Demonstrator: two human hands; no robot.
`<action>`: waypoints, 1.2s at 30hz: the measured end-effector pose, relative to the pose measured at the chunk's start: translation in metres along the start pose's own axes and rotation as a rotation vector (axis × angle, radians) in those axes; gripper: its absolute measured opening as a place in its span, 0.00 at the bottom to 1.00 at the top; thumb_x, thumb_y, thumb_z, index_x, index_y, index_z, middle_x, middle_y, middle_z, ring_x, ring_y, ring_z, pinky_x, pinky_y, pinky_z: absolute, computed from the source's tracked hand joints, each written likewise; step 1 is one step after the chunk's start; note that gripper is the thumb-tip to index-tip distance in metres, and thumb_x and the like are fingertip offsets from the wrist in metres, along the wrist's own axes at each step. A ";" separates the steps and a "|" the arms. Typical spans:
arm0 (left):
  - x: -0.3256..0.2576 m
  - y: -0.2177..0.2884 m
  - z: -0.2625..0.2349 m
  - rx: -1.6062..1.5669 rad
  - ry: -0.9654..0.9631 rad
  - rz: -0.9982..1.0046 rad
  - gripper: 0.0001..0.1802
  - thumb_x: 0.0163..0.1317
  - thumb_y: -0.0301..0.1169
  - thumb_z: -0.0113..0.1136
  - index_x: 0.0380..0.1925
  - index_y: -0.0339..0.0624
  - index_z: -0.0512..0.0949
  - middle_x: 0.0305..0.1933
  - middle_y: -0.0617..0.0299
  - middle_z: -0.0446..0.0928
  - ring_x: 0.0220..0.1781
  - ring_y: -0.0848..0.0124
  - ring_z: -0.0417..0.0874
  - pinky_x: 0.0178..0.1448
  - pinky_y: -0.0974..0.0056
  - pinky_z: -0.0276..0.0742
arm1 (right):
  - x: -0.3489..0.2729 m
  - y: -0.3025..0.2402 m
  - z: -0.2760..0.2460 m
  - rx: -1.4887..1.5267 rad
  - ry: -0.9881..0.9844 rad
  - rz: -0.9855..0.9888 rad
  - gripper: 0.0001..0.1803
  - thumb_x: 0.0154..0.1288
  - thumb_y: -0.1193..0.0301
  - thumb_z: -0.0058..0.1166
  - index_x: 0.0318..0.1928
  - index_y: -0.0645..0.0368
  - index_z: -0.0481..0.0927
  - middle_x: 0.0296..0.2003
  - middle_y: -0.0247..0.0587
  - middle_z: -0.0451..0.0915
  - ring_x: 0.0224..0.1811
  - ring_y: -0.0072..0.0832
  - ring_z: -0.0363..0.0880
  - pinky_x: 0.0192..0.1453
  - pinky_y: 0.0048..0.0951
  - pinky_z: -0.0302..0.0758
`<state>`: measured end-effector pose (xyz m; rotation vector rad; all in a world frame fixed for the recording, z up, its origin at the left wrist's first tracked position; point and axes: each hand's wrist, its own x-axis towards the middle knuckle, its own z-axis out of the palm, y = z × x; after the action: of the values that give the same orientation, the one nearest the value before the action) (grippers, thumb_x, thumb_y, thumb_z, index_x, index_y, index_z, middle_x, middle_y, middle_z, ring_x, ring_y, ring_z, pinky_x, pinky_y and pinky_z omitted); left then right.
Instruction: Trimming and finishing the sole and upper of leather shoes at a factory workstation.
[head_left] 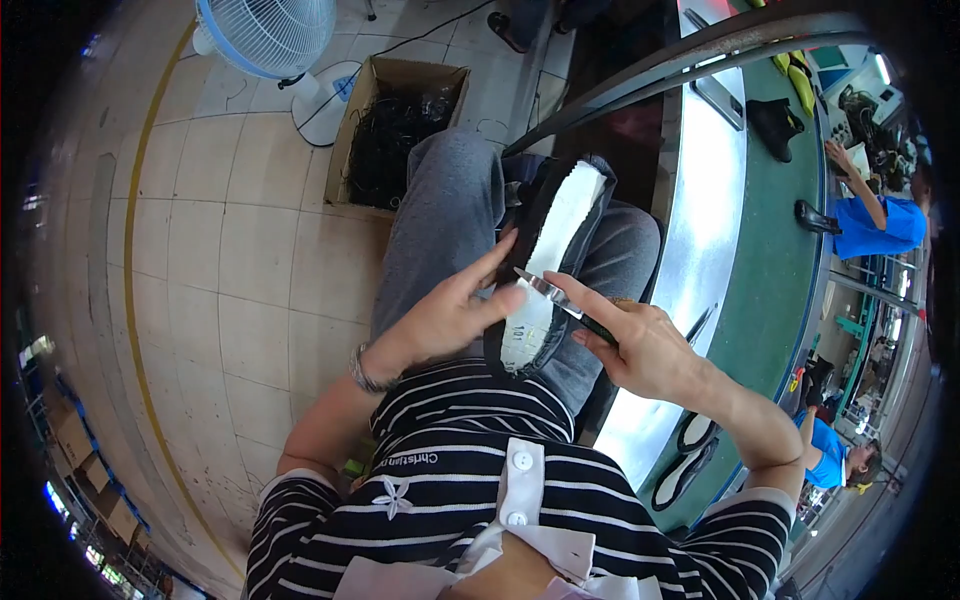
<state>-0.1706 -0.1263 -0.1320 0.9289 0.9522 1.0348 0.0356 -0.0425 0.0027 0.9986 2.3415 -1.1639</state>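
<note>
A black shoe upper [601, 195] with a white insole board on its underside [560, 225] lies bottom up across my lap. My left hand [445, 318] grips its left edge, with fingers along the side and a blurred thumb over the white board. In my right hand [650, 345] is a hand tool with a pointed metal head [541, 287] and a dark handle. The index finger lies along the metal, and the tip rests on or just above the middle of the board. My palm hides most of the handle, so its exact kind is unclear.
A cardboard box [455, 92] of black stringy scraps and a fan [268, 32] stand beyond my left knee. On my right runs a metal ledge [700, 220] beside a green conveyor [765, 235] with shoes. Metal rails [640, 85] cross ahead. Workers in blue [880, 225] are across the line.
</note>
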 end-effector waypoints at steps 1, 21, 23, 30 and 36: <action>0.005 -0.001 -0.001 0.002 0.002 -0.004 0.33 0.71 0.43 0.51 0.70 0.37 0.58 0.67 0.46 0.66 0.64 0.65 0.74 0.61 0.62 0.75 | -0.002 0.004 0.004 0.045 0.027 -0.017 0.39 0.67 0.76 0.53 0.74 0.40 0.52 0.28 0.52 0.81 0.20 0.44 0.81 0.26 0.41 0.77; 0.051 0.019 0.011 -0.503 -0.047 -0.274 0.46 0.64 0.37 0.59 0.75 0.51 0.42 0.59 0.57 0.67 0.59 0.70 0.69 0.62 0.63 0.68 | 0.037 0.018 -0.065 -0.614 0.170 0.024 0.37 0.68 0.67 0.54 0.73 0.42 0.53 0.23 0.46 0.80 0.21 0.41 0.80 0.25 0.37 0.74; 0.054 0.004 0.006 -0.519 -0.119 -0.230 0.47 0.64 0.40 0.59 0.76 0.52 0.40 0.61 0.57 0.65 0.61 0.69 0.69 0.63 0.63 0.67 | 0.039 0.022 -0.067 -0.737 0.113 0.034 0.37 0.70 0.64 0.51 0.74 0.38 0.49 0.21 0.45 0.79 0.17 0.37 0.78 0.20 0.34 0.73; 0.051 0.013 -0.002 -0.470 -0.134 -0.314 0.49 0.65 0.42 0.59 0.76 0.51 0.38 0.62 0.56 0.66 0.61 0.69 0.69 0.64 0.63 0.67 | 0.040 0.026 -0.038 -0.537 0.212 -0.035 0.35 0.71 0.67 0.50 0.73 0.39 0.51 0.18 0.42 0.77 0.16 0.34 0.78 0.23 0.32 0.75; 0.051 0.015 -0.003 -0.467 -0.178 -0.373 0.51 0.61 0.39 0.64 0.76 0.54 0.40 0.59 0.57 0.68 0.58 0.70 0.71 0.61 0.62 0.70 | 0.032 0.033 -0.013 -0.333 0.390 -0.131 0.35 0.70 0.66 0.52 0.73 0.43 0.53 0.16 0.41 0.75 0.14 0.35 0.75 0.19 0.33 0.69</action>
<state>-0.1662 -0.0731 -0.1284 0.4244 0.6604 0.7901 0.0373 -0.0043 -0.0254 1.0331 2.8200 -0.6238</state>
